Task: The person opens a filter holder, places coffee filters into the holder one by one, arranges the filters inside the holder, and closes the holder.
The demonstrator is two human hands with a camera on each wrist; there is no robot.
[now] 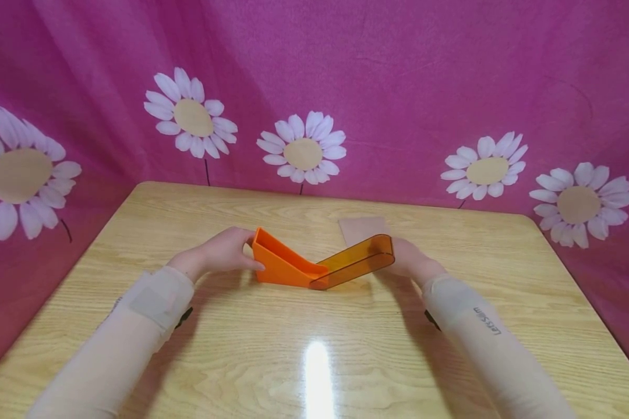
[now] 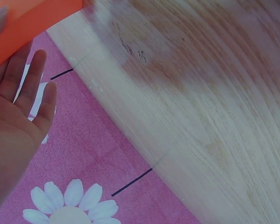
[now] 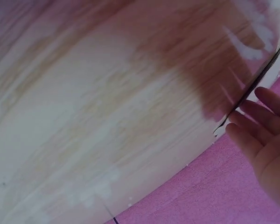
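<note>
1. Sleeves: the left sleeve (image 1: 99, 361) and right sleeve (image 1: 508, 355) enter from the near corners, with the surface (image 1: 251, 349) extending between them.
2. Left hand (image 1: 222, 254): the fingers pinch the tall left end of the orange case (image 1: 283, 265), thumb on the near wall.
3. Right hand (image 1: 411, 262): the fingers hold the raised right end of the amber cover (image 1: 353, 265); the thumb's contact is hidden.
4. Parts: both are at mid-surface, between the hands. The cover's lower left end overlaps the case's low right end; their outer ends stand apart, forming a shallow V. Whether the case rests on the wood cannot be told.
5. Progress (judgement): contact is made at one end only. The case's top is open and full alignment is not done. Whether the parts are being joined or separated cannot be determined.
6. Card (image 1: 361, 228): a flat, pinkish piece lies beyond the cover, beside the right hand.
7. Clearances: the broadest room is in front of the parts; the far edge is nearer, backed by a flowered magenta curtain (image 1: 388, 87).
</note>
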